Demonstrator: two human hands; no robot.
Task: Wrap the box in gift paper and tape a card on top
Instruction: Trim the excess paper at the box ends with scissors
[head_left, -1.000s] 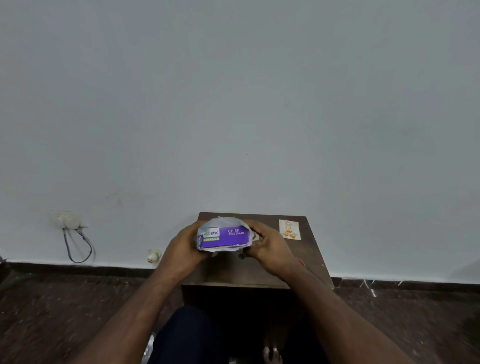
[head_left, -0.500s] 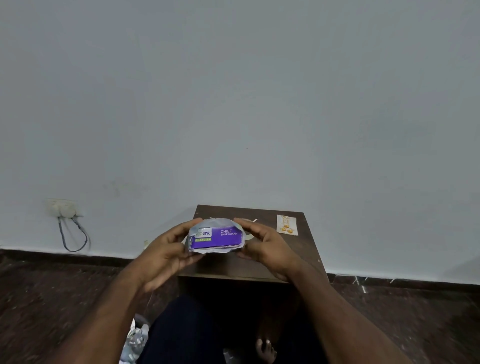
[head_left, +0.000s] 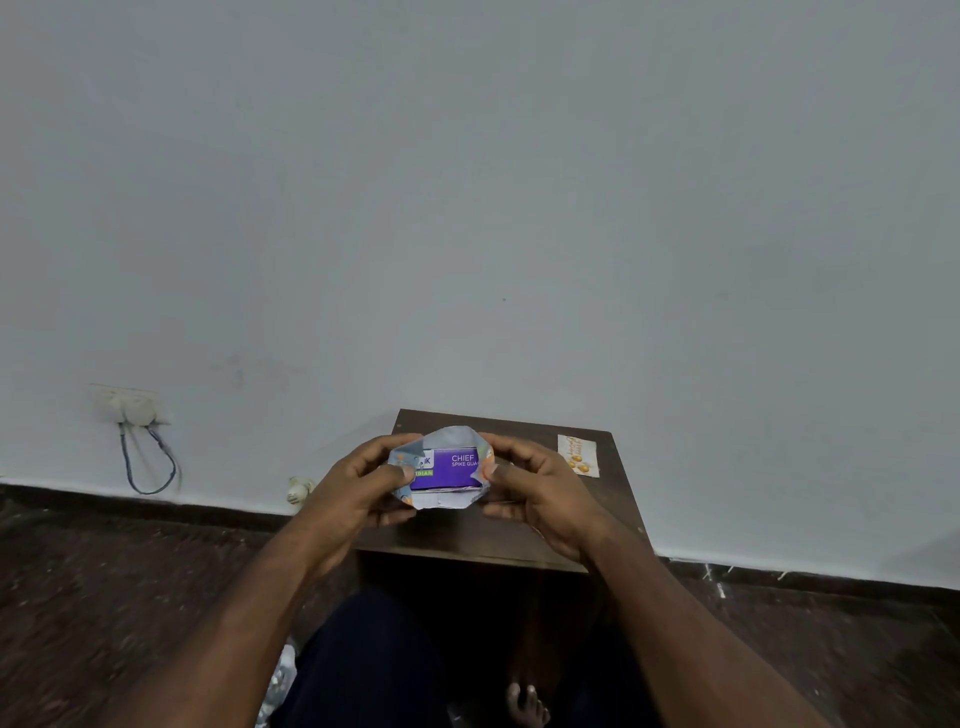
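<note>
head view: one box end held in gift paper above a small table

head view, looking forward and down. one purple box (head_left: 449, 470), printed "chief spike gua…", is held just above a dark wooden table (head_left: 467, 535) that stands against a pale wall (head_left: 467, 208). the box's printed end face is turned toward the camera; that face runs left to right. how far the box extends away from the camera cannot be told.

gift paper (head_left: 451, 435) forms an open sleeve around the box, the only container-like thing in view; the box sits inside it with its end face uncovered. paper flaps stand above, below and at both sides of the face, and patterned corners are folded inward at left and right.

two hands are in view. the left hand (head_left: 358, 493) has its fingers curled round the left side of the wrapped box, its thumb pressing the left paper corner onto the face. the right hand (head_left: 540, 493) grips the right side likewise, fingers curled over the top edge and thumb at the right corner.

one card (head_left: 577, 455) with an orange design lies flat near the table's far right corner, apart from the box and the hands.

on the wall at left is one socket (head_left: 130, 406) with a looping cable (head_left: 148, 462). toes of one bare foot (head_left: 525, 701) show on the dark floor (head_left: 104, 597) below the table.
</note>
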